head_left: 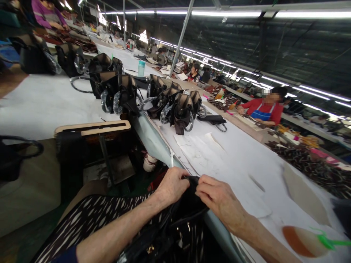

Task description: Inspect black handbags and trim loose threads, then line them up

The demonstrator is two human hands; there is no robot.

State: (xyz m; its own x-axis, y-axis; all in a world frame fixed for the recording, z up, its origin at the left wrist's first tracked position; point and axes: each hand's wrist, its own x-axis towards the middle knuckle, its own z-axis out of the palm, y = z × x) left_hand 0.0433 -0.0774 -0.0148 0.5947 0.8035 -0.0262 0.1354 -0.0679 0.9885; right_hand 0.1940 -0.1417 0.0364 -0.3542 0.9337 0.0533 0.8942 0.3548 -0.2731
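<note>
A glossy black handbag (175, 233) rests on my lap against the table's near edge. My left hand (172, 186) is closed around the top rim of the bag. My right hand (219, 199) pinches the same rim from the other side, fingertips almost touching the left hand. Gold-coloured fittings show on the bag's front. What lies inside the bag is hidden.
A long white-covered table (233, 153) runs away from me, with several black handbags (175, 106) standing on it. A teal cup (141, 67) stands further back. A person in red with a blue apron (263, 109) works across the table. A wooden stand (93, 128) is to my left.
</note>
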